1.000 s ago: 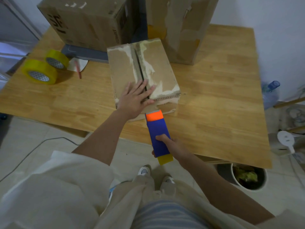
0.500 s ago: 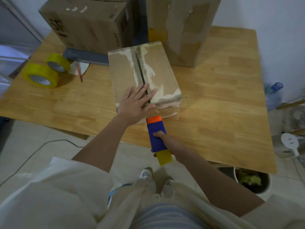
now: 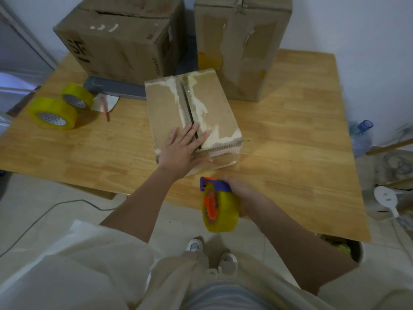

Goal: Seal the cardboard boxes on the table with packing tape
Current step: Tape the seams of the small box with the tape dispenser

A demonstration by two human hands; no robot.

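Cardboard box [image 3: 169, 113] with torn paper seam, left hand [image 3: 181, 148] flat on top, right hand [image 3: 243, 195] gripping yellow tape dispenser [image 3: 220, 206].

"EXPRESS" on big box [image 3: 125, 41]

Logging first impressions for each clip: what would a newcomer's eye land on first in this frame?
The small cardboard box at the middle of the wooden table, its top seam open and ragged with old tape, the left hand pressed flat on its near end. Next, the tape dispenser with its yellow roll, gripped by the right hand at the table's near edge. Two spare yellow tape rolls sit far left.
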